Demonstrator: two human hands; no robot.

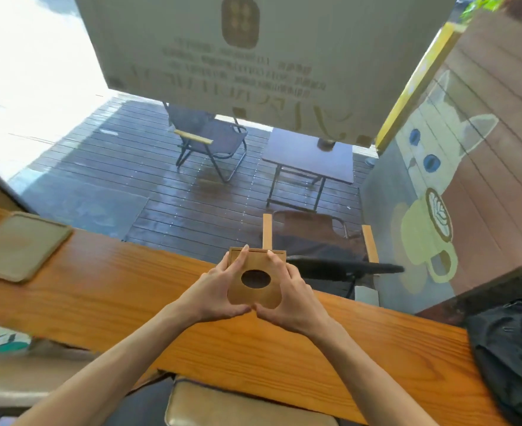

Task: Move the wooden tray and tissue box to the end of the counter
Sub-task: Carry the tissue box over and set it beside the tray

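Observation:
A square wooden tissue box (255, 290) with a dark oval opening in its top sits at the middle of the wooden counter (100, 287), close to the window. My left hand (220, 292) wraps its left side and my right hand (287, 298) wraps its right side, thumbs meeting at its near edge. Whether the box rests on the counter or is lifted I cannot tell. A flat wooden tray (20, 245) with rounded corners lies at the counter's far left, apart from both hands.
A black bag (511, 358) lies on the counter's right end. A tan cushioned stool (238, 407) stands below the counter's near edge. Behind the window glass are a wet deck, a folding chair (210, 139) and a small table (309, 155).

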